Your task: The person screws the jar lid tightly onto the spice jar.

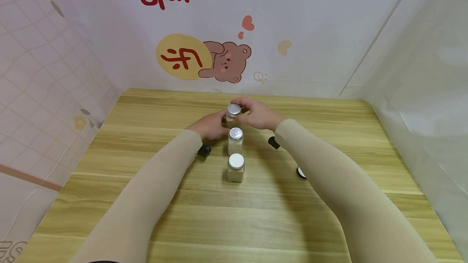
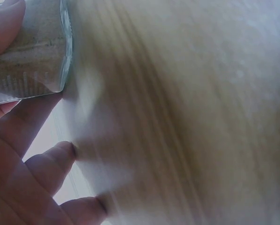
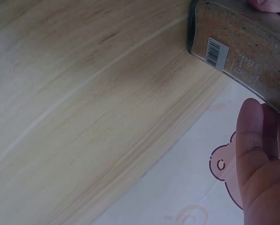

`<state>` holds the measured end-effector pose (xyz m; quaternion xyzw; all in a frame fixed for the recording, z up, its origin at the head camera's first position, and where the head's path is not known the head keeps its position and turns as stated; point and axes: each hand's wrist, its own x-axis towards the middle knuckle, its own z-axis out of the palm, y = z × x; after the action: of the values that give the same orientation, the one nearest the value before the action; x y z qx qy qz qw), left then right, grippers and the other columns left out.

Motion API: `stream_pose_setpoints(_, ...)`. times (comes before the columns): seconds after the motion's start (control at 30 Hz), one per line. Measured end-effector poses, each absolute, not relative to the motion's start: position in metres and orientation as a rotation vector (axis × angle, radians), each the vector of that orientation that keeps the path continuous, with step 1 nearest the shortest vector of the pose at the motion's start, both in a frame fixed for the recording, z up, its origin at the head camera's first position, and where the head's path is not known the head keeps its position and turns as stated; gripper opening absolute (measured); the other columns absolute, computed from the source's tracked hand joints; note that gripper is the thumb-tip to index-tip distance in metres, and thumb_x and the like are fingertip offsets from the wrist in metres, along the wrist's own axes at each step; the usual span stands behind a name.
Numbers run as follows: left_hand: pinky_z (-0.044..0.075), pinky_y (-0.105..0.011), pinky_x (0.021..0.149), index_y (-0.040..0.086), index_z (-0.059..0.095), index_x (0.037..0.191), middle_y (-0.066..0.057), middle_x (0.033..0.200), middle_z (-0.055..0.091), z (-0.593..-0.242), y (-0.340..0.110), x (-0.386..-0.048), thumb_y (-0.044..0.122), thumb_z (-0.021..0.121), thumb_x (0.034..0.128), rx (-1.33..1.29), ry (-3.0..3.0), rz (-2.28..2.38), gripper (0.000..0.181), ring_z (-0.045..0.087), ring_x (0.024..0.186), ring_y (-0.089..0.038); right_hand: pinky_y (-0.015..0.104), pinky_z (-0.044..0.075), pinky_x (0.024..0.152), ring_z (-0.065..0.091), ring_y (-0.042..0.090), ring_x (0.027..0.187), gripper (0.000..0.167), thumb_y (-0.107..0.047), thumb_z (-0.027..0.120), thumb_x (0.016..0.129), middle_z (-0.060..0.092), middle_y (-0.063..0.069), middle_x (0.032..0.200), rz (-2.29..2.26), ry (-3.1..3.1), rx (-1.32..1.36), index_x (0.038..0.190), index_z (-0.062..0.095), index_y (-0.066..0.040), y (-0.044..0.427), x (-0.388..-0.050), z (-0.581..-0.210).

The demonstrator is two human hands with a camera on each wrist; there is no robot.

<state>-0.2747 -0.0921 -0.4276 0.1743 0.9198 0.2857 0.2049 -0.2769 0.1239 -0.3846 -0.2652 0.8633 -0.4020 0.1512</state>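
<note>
Three square glass spice jars stand in a line in the head view. The farthest spice jar (image 1: 234, 110), silver-lidded, is between both hands. My left hand (image 1: 211, 125) grips it from the left; in the left wrist view the thumb lies across the glass and a finger is behind it. From the right, my right hand (image 1: 259, 113) holds the same jar near its lid, thumb in front and fingers behind. Speckled brown contents and a barcode label (image 3: 216, 53) show in the right wrist view. Nearer stand the middle jar (image 1: 235, 143) and the white-topped front jar (image 1: 235, 169).
The wooden table (image 1: 234, 222) meets a white printed cloth (image 1: 310, 19) at the back, with more cloth on both sides. A small round black-and-white object (image 1: 301, 172) sits partly hidden beside the right sleeve (image 1: 329, 169).
</note>
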Motion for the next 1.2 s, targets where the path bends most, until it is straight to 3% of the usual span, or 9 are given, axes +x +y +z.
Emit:
stream_pose_setpoints(0.3, 0.038, -0.048, 0.124, 0.025, 0.033, 0.165, -0.010, 0.157, 0.055, -0.4276, -0.0922, -0.2748, 0.037, 0.074, 0.0982, 0.484, 2.560, 0.803, 0.079, 0.049, 0.148, -0.030, 0.049, 0.052, 0.105, 0.061, 0.031, 0.127, 0.044, -0.020, 0.071, 0.097, 0.066, 0.010, 0.131, -1.174, 2.479, -0.688, 0.138, 0.059, -0.007, 0.1233, -0.2770, -0.3859)
stream_pose_setpoints(0.53, 0.037, -0.049, 0.125, 0.026, 0.034, 0.164, -0.009, 0.158, 0.054, -0.4277, -0.0918, -0.2750, 0.038, 0.075, 0.0977, 0.486, 2.562, 0.807, 0.079, 0.048, 0.149, -0.030, 0.050, 0.052, 0.108, 0.058, 0.034, 0.133, 0.061, -0.020, 0.069, 0.098, 0.061, 0.013, 0.142, -1.172, 2.468, -0.698, 0.153, 0.048, -0.005, 0.1248, -0.2764, -0.3848)
stream_pose_setpoints(0.87, 0.038, -0.049, 0.124, 0.025, 0.036, 0.163, -0.009, 0.157, 0.055, -0.4279, -0.0919, -0.2746, 0.039, 0.075, 0.0976, 0.478, 2.563, 0.807, 0.078, 0.049, 0.148, -0.030, 0.048, 0.052, 0.106, 0.059, 0.031, 0.128, 0.046, -0.021, 0.070, 0.098, 0.065, 0.011, 0.133, -1.183, 2.465, -0.699, 0.139, 0.058, -0.006, 0.1243, -0.2766, -0.3853)
stream_pose_setpoints(1.07, 0.038, -0.050, 0.124, 0.024, 0.037, 0.162, -0.009, 0.157, 0.055, -0.4270, -0.0916, -0.2737, 0.037, 0.075, 0.0979, 0.479, 2.560, 0.810, 0.076, 0.049, 0.148, -0.030, 0.050, 0.051, 0.110, 0.057, 0.034, 0.134, 0.058, -0.021, 0.069, 0.099, 0.061, 0.014, 0.141, -1.174, 2.464, -0.708, 0.150, 0.049, -0.003, 0.1249, -0.2770, -0.3870)
stream_pose_setpoints(1.2, 0.038, -0.050, 0.124, 0.024, 0.036, 0.162, -0.010, 0.157, 0.055, -0.4265, -0.0912, -0.2737, 0.038, 0.075, 0.0979, 0.481, 2.564, 0.804, 0.076, 0.049, 0.148, -0.031, 0.051, 0.050, 0.110, 0.057, 0.035, 0.135, 0.061, -0.021, 0.066, 0.099, 0.060, 0.013, 0.146, -1.154, 2.475, -0.721, 0.155, 0.048, -0.007, 0.1258, -0.2762, -0.3864)
